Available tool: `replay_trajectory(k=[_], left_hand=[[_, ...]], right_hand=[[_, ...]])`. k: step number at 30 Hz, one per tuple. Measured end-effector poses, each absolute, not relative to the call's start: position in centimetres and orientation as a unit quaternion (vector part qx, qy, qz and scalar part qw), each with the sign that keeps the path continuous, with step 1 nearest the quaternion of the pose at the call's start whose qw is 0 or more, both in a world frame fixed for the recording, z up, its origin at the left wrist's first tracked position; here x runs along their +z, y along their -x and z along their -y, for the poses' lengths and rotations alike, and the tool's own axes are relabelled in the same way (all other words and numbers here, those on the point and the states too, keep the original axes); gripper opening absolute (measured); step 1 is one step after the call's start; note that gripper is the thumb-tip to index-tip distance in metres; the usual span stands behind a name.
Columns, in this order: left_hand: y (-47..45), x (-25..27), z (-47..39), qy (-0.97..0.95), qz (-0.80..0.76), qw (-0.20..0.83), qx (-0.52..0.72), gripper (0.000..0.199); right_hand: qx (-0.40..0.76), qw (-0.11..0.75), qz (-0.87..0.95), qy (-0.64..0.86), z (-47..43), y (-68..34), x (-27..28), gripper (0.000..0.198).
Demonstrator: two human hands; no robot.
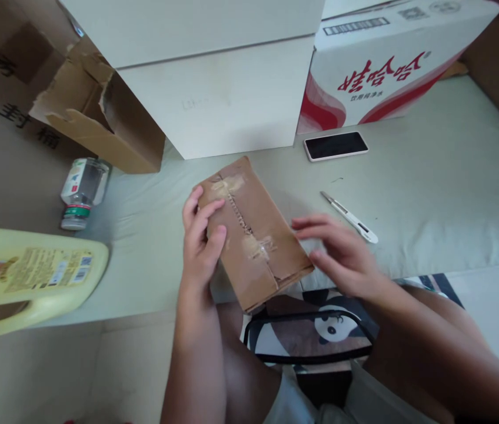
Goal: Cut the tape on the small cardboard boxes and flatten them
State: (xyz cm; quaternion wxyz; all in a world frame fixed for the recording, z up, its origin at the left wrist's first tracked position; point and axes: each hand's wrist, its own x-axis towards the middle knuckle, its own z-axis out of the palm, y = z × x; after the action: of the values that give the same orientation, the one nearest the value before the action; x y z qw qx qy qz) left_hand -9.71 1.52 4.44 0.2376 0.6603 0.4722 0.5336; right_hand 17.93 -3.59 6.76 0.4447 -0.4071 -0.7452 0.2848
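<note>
A brown cardboard box [253, 221] sits in the middle of the frame, tilted, its taped seam facing up. The left hand [200, 244] grips its left edge, thumb on the top face. The right hand [342, 253], at centre right, has loosely curved, parted fingers at the box's right edge; whether they touch it, I cannot tell. Right of centre, a utility knife [350, 218] lies on pale green cloth [435, 176], below a phone [336, 146]. A clear bottle [88, 182] lies at left, above a yellow jug [93, 265].
</note>
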Motion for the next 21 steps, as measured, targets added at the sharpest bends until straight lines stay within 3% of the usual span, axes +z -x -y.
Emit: replay_trajectory(k=[2,4,6,8,10,14,16,21], left_hand=[[9.4,4.5,-1.3,-0.682,-0.464,0.228,0.518,0.038],[9.2,4.4,-1.2,-0.681,-0.462,0.223,0.522,0.036],[9.2,4.4,-1.2,-0.674,-0.470,0.217,0.527,0.038],[9.2,4.3,-1.2,-0.669,-0.474,0.214,0.532,0.040],[9.0,4.2,-1.2,-0.668,-0.471,0.214,0.535,0.039],[7.8,4.1,-1.1,-0.656,-0.476,0.206,0.548,0.040],[7.0,4.0,-1.0,-0.650,-0.478,0.205,0.555,0.041],[6.4,3.9,-0.8,-0.645,-0.485,0.207,0.553,0.043]], right_hand=[[0.179,0.398,0.707,0.557,2.9,-19.2,5.9,0.024],[0.089,0.276,0.677,0.676,2.1,-21.0,4.7,0.036],[0.067,0.144,0.663,0.731,1.5,-22.9,3.5,0.046],[0.088,0.074,0.650,0.751,1.1,-24.4,2.8,0.043],[0.135,0.101,0.637,0.752,0.9,-24.9,2.8,0.039],[0.352,0.361,0.607,0.614,1.4,-23.1,5.1,0.037],[0.438,0.439,0.592,0.515,2.1,-21.6,6.9,0.025],[0.500,0.434,0.584,0.470,4.1,-19.7,10.2,0.015]])
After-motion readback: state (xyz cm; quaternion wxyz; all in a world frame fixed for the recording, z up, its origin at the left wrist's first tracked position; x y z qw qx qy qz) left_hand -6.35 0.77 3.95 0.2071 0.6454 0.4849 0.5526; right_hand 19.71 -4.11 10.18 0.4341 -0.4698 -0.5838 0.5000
